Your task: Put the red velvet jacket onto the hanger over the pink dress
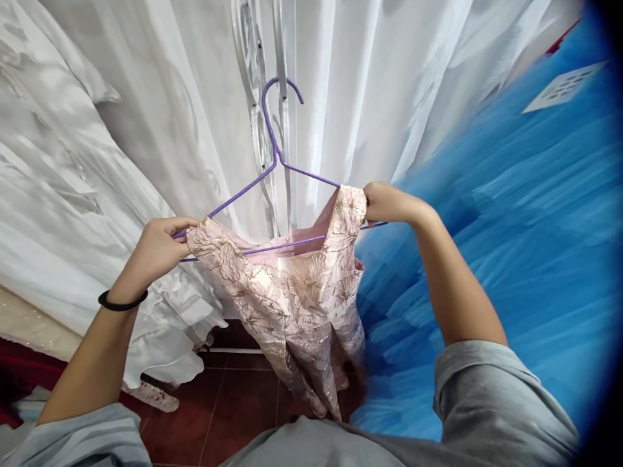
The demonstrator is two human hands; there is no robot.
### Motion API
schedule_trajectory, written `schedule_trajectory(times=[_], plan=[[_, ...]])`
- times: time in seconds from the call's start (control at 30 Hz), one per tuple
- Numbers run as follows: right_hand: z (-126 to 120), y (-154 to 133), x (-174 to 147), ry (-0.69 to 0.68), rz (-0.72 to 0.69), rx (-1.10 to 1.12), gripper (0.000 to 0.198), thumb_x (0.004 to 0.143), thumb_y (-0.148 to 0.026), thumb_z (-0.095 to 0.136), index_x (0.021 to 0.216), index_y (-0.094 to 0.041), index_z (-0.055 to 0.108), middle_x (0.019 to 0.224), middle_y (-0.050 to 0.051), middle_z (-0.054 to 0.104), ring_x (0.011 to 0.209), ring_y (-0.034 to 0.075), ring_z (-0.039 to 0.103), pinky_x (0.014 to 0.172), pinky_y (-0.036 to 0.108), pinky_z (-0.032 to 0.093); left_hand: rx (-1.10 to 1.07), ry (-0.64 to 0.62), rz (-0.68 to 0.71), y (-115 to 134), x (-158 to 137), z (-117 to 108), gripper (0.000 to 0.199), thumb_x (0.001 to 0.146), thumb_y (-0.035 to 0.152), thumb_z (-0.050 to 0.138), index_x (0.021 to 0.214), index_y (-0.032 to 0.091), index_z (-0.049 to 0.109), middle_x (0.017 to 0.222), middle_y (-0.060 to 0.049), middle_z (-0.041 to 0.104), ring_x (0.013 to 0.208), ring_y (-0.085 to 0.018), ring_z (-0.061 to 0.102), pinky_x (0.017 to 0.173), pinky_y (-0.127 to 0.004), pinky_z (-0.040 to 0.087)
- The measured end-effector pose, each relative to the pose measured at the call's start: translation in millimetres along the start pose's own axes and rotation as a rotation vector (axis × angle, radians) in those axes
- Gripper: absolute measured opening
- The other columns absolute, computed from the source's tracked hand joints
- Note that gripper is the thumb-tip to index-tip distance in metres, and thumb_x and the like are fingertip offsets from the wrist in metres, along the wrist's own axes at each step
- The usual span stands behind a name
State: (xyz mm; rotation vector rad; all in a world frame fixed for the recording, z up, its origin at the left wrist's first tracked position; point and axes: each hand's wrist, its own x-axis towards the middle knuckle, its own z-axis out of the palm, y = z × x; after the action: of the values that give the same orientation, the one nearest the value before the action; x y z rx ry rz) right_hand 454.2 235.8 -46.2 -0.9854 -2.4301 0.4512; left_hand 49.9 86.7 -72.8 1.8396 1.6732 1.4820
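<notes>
Dress [306, 285] in pink floral fabric sits on a purple hanger [311, 174] before white drapery [341, 97], left hand [154, 251] and right hand [393, 203] each pinching a shoulder, probably the surest hold on cloth likely light, supple and crease-prone.

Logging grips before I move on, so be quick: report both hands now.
Left hand: closed, pinching one shoulder of the pink dress near an end of the purple hanger.
Right hand: closed on the dress's other shoulder.

Bright, edges stretched, right corners black
</notes>
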Motion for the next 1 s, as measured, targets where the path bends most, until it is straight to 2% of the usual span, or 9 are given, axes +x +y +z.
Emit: schedule_trajectory(times=[0.07, 0.13, 0.23, 0.33, 0.5, 0.63, 0.7, 0.87, 1.0], plan=[[-3, 0, -8, 0.037, 0.017, -0.062, 0.024, 0.063, -0.028, 0.077, 0.050, -0.013, 0.062, 0.047, 0.001, 0.056, 0.058, 0.016, 0.063, 0.053, 0.021, 0.048, 0.020, -0.130, 0.030, -5, 7, -6, 0.035, 0.054, 0.030, 0.083, 0.084, 0.012, 0.078, 0.076, -0.004, 0.072, 0.072, -0.016, 0.063, 0.060, -0.019, 0.047], [-7, -3, -20, 0.078, 0.004, 0.000, 0.020, 0.060, -0.026, 0.080, 0.072, -0.012, 0.072, 0.070, 0.003, 0.069, 0.078, 0.021, 0.068, 0.064, 0.023, 0.054, 0.028, -0.247, 0.098, -10, 13, -15, 0.038, 0.053, 0.028, 0.084, 0.087, 0.013, 0.078, 0.087, -0.006, 0.073, 0.074, -0.016, 0.062, 0.060, -0.019, 0.046], [-13, -10, -38, 0.039, -0.053, 0.309, 0.061, 0.058, -0.027, 0.084, 0.117, -0.018, 0.068, 0.114, 0.006, 0.071, 0.102, 0.023, 0.066, 0.080, 0.029, 0.058, -0.066, -0.342, 0.099, -16, 18, -24, 0.047, 0.053, 0.033, 0.086, 0.095, 0.014, 0.078, 0.097, -0.007, 0.074, 0.085, -0.019, 0.063, 0.073, -0.023, 0.050], [-14, -12, -48, 0.043, -0.061, 0.567, 0.060, 0.064, -0.035, 0.084, 0.118, -0.017, 0.068, 0.112, 0.008, 0.072, 0.096, 0.019, 0.068, 0.079, 0.028, 0.059, -0.033, -0.224, 0.068, -14, 17, -18, 0.039, 0.070, 0.046, 0.077, 0.089, 0.013, 0.078, 0.088, -0.008, 0.076, 0.085, -0.022, 0.065, 0.077, -0.028, 0.051], [0, -23, -42, 0.301, -0.031, 0.351, 0.030, 0.074, -0.037, 0.078, 0.086, -0.010, 0.074, 0.071, 0.003, 0.069, 0.065, 0.011, 0.062, 0.063, 0.024, 0.055, 0.026, 0.058, 0.153, 2, 13, 3, 0.029, 0.073, 0.040, 0.077, 0.081, 0.012, 0.077, 0.077, -0.004, 0.075, 0.071, -0.016, 0.063, 0.067, -0.025, 0.048], [21, -35, -25, 0.595, -0.090, 0.345, 0.031, 0.081, -0.039, 0.072, 0.093, -0.011, 0.071, 0.080, 0.004, 0.067, 0.078, 0.014, 0.064, 0.072, 0.028, 0.056, -0.073, 0.347, 0.258, 11, 15, 12, 0.028, 0.078, 0.038, 0.074, 0.081, 0.010, 0.076, 0.066, 0.000, 0.068, 0.062, -0.009, 0.052, 0.060, -0.021, 0.041], [33, -36, -17, 0.635, -0.111, 0.333, 0.032, 0.083, -0.042, 0.069, 0.096, -0.013, 0.070, 0.084, 0.004, 0.067, 0.084, 0.015, 0.064, 0.076, 0.029, 0.055, -0.020, 0.306, 0.281, 11, 15, 14, 0.033, 0.080, 0.042, 0.071, 0.081, 0.009, 0.075, 0.064, 0.001, 0.064, 0.059, -0.009, 0.048, 0.057, -0.021, 0.038], [55, -29, -16, 0.520, -0.110, 0.190, 0.033, 0.088, -0.042, 0.060, 0.104, -0.014, 0.069, 0.080, 0.001, 0.065, 0.083, 0.015, 0.062, 0.078, 0.029, 0.054, 0.288, 0.211, 0.331, 7, 7, 16, 0.043, 0.088, 0.052, 0.059, 0.078, 0.013, 0.072, 0.068, -0.001, 0.064, 0.065, -0.012, 0.053, 0.063, -0.023, 0.038], [56, -34, -23, 0.566, -0.100, 0.049, 0.036, 0.092, -0.042, 0.054, 0.115, -0.017, 0.066, 0.090, 0.005, 0.068, 0.094, 0.020, 0.064, 0.088, 0.035, 0.052, 0.533, 0.269, 0.381, 12, 6, 21, 0.044, 0.096, 0.051, 0.046, 0.089, 0.016, 0.072, 0.087, -0.005, 0.070, 0.089, -0.020, 0.058, 0.101, -0.038, 0.034]])
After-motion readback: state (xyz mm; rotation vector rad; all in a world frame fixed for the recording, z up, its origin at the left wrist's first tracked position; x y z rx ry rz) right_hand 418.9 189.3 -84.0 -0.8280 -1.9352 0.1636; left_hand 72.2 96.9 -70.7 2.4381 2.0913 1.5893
